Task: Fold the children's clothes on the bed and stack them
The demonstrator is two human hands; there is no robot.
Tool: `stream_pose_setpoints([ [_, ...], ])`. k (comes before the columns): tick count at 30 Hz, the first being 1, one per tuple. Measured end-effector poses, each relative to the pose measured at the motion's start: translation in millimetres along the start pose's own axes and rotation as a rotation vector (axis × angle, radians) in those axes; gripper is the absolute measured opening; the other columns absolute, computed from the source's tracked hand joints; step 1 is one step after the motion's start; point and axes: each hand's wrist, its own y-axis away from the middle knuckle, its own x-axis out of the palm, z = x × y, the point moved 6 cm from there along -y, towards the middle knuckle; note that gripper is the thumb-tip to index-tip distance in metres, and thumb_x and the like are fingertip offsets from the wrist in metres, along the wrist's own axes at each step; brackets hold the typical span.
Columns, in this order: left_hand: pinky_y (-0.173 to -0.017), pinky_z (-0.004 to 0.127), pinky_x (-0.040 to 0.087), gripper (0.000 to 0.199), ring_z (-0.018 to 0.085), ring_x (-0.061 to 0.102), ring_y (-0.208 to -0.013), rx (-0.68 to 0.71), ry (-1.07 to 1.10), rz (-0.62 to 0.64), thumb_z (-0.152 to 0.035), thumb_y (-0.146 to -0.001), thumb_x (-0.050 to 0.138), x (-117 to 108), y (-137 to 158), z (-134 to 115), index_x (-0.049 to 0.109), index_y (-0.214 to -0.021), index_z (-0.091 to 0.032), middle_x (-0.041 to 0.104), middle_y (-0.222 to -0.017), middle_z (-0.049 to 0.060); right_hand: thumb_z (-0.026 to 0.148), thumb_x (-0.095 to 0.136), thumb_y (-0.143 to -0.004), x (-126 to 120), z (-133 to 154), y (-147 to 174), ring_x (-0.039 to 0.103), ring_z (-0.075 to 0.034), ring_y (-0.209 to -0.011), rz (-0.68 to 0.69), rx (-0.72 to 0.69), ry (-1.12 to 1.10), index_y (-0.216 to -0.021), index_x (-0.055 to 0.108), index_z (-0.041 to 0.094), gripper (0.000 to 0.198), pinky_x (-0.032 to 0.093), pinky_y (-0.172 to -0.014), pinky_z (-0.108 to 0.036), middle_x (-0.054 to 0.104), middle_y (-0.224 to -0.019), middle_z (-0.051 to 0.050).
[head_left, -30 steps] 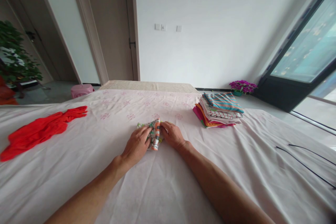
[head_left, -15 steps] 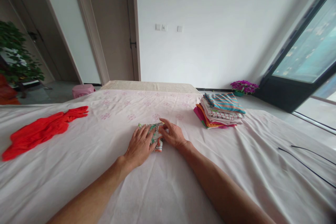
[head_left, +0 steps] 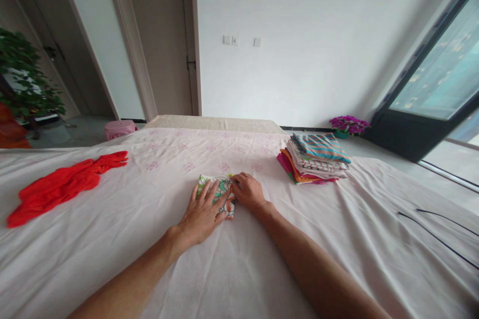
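A small folded piece of patterned cloth [head_left: 231, 205], white with green, orange and black curved lines, lies on the bedsheet in front of me. Across its left side rests my left hand [head_left: 202, 212], flat with the fingers spread. At the cloth's right edge is my right hand [head_left: 249, 192], its fingers curled and pinching the far right corner. Part of the cloth is hidden under my left palm and fingers.
To the right stands a stack of folded clothes [head_left: 316, 157], a blue-striped one on top. A crumpled red garment [head_left: 67, 184] lies at left on the pale sheet [head_left: 239, 269]. Two thin dark cords [head_left: 437, 239] cross the right side. Beyond are a pink stool [head_left: 120, 129] and purple flowers [head_left: 349, 124].
The cloth now lies flatter and squarer, with more of its pattern showing. My right hand's fingers have curled in at the cloth's edge; my left hand stays flat on it.
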Motion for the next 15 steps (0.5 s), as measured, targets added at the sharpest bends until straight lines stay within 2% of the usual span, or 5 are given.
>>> stream_pose_setpoints([
  [8, -0.111, 0.063, 0.025, 0.059, 0.034, 0.023, -0.146, -0.114, 0.083, 0.05, -0.042, -0.094, 0.048, 1.4, -2.2, 2.4, 0.031, -0.151, -0.039, 0.031, -0.159, 0.008, 0.028, 0.053, -0.091, -5.9, -0.9, 0.0, 0.06, -0.019, -0.098, -0.032, 0.032, 0.028, -0.104, 0.069, 0.025, 0.021, 0.04, -0.083, -0.027, 0.07, -0.101, -0.005],
  [12, -0.111, 0.06, 0.028, 0.052, 0.033, 0.03, -0.143, -0.177, 0.104, 0.026, -0.046, -0.096, 0.041, 1.5, -6.7, 5.5, 0.04, -0.147, -0.035, 0.036, -0.156, 0.008, 0.031, 0.051, -0.093, -10.6, -3.5, 0.6, 0.061, -0.019, -0.095, -0.043, 0.062, 0.01, -0.102, 0.07, 0.025, 0.022, 0.04, -0.081, -0.028, 0.071, -0.098, -0.004],
  [15, -0.109, 0.058, 0.032, 0.049, 0.032, 0.035, -0.14, -0.219, 0.093, 0.008, -0.045, -0.097, 0.039, 0.4, -10.7, 8.2, 0.045, -0.144, -0.032, 0.041, -0.153, 0.009, 0.033, 0.056, -0.09, -11.9, -1.5, 1.8, 0.062, -0.019, -0.09, -0.046, 0.044, -0.027, -0.108, 0.069, 0.026, 0.023, 0.041, -0.079, -0.028, 0.072, -0.094, -0.002],
])
